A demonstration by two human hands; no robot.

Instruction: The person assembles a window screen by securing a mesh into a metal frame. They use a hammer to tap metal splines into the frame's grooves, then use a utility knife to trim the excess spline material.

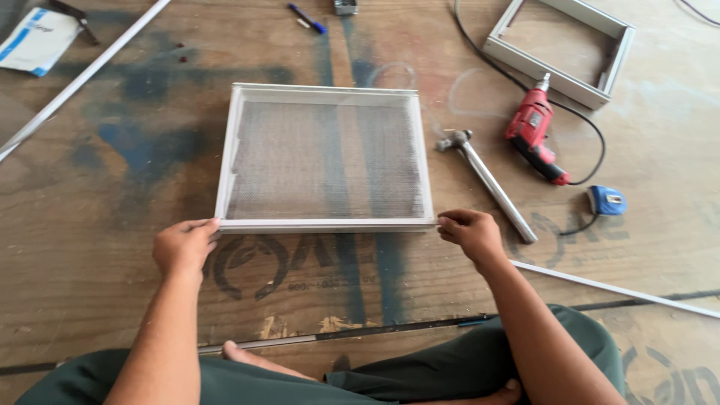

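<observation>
A white rectangular frame (325, 224) filled with grey mesh lies flat on the plywood floor in front of me. My left hand (184, 247) grips its near left corner. My right hand (469, 233) pinches its near right corner. Both hands rest at the frame's near edge, and my crossed legs in dark green trousers sit below.
A hammer (487, 181) lies just right of the frame. A red corded drill (534, 135) and a blue tape measure (606, 201) lie further right. An empty white frame (561, 46) sits at the back right. White strips (82, 75) lie at the left and near right.
</observation>
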